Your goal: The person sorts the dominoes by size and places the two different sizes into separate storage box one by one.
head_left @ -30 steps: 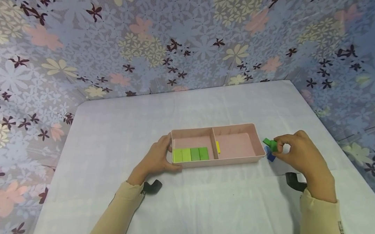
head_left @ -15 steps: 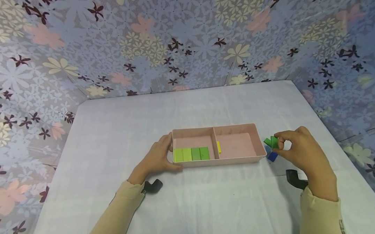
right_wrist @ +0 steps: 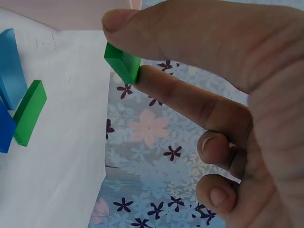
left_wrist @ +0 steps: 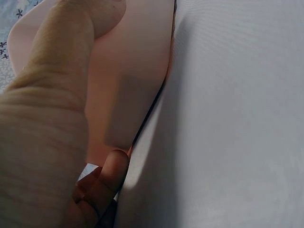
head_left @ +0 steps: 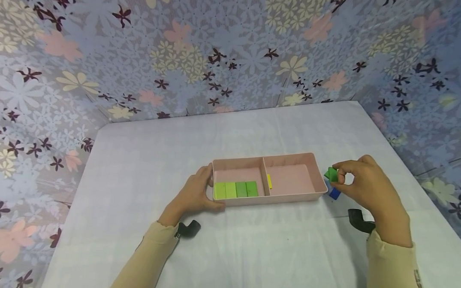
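One green block (right_wrist: 122,64) is pinched between the thumb and index finger of the right hand (head_left: 362,184), apparently raised off the cloth; taking only its edges probably leaves most of the small piece exposed. The hand's other fingers curl back, perhaps to keep out of the way.

Close by the pinch, a second green block (right_wrist: 31,113), a light blue block (right_wrist: 12,71) and a dark blue block (right_wrist: 4,128) lie loosely clustered on the cloth, within easy reach of it.

Left of the pinch is the pink tray (head_left: 290,197), its nearer compartment holding a yellow piece (head_left: 269,181) against the divider (head_left: 264,169), which likely props it. In the farther compartment, two yellow-green blocks (head_left: 225,190) and two green tiles (head_left: 246,189) line the wall closest to the person, seemingly grouped by colour.

At the tray's end farthest from the pinch, the left hand (head_left: 191,194) grips it, thumb along the side, presumably to steady it.

Underneath everything spreads a white cloth (head_left: 264,248).
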`<action>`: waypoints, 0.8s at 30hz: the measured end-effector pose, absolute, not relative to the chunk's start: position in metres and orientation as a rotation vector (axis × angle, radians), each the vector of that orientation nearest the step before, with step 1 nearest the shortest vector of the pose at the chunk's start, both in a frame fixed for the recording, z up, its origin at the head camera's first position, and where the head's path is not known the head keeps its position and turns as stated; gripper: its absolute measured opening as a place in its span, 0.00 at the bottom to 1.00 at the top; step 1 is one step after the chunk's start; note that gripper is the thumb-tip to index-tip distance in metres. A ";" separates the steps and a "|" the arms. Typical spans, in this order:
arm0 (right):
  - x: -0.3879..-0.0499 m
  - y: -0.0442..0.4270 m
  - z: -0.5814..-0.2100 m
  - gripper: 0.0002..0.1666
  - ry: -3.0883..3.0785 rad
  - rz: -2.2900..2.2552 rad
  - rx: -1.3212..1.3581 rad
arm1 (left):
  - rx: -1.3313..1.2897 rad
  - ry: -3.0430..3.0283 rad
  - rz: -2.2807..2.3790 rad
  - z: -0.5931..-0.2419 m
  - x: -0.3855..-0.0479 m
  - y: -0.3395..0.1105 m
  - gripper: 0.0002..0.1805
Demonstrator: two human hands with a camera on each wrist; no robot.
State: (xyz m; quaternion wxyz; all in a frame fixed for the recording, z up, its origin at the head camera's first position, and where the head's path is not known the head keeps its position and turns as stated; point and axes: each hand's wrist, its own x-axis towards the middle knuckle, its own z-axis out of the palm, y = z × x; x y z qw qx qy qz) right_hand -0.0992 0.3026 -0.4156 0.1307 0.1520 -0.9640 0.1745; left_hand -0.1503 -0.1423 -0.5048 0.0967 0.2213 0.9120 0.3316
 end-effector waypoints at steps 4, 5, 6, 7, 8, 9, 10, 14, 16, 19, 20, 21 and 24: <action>-0.100 0.300 -0.415 0.30 -2.796 0.504 0.449 | 0.650 2.701 0.985 -0.504 -0.150 -0.142 0.63; -0.100 0.300 -0.415 0.30 -2.797 0.505 0.448 | 0.650 2.701 0.986 -0.504 -0.150 -0.142 0.63; -0.100 0.299 -0.414 0.30 -2.800 0.503 0.446 | 0.651 2.701 0.987 -0.504 -0.150 -0.142 0.63; -0.101 0.298 -0.414 0.30 -2.801 0.498 0.447 | 0.650 2.703 0.986 -0.504 -0.150 -0.142 0.63; -0.101 0.297 -0.413 0.29 -2.806 0.498 0.442 | 0.650 2.704 0.985 -0.504 -0.150 -0.142 0.63; -0.101 0.297 -0.413 0.29 -2.812 0.499 0.436 | 0.649 2.704 0.982 -0.504 -0.150 -0.142 0.63; -0.101 0.296 -0.413 0.29 -2.818 0.501 0.429 | 0.648 2.703 0.980 -0.505 -0.150 -0.142 0.63; -0.102 0.293 -0.413 0.29 -2.825 0.500 0.427 | 0.646 2.701 0.975 -0.505 -0.151 -0.142 0.64; -0.102 0.292 -0.413 0.29 -2.822 0.500 0.429 | 0.651 2.701 0.975 -0.504 -0.150 -0.142 0.64; -0.102 0.292 -0.413 0.29 -2.825 0.499 0.413 | 0.665 2.704 0.978 -0.504 -0.151 -0.142 0.63; -0.103 0.292 -0.413 0.29 -2.824 0.501 0.409 | 0.668 2.704 0.981 -0.504 -0.151 -0.142 0.63; -0.103 0.292 -0.413 0.29 -2.822 0.502 0.407 | 0.669 2.705 0.983 -0.503 -0.151 -0.142 0.63; -0.103 0.291 -0.412 0.29 -2.807 0.502 0.421 | 0.670 2.707 0.986 -0.504 -0.151 -0.142 0.64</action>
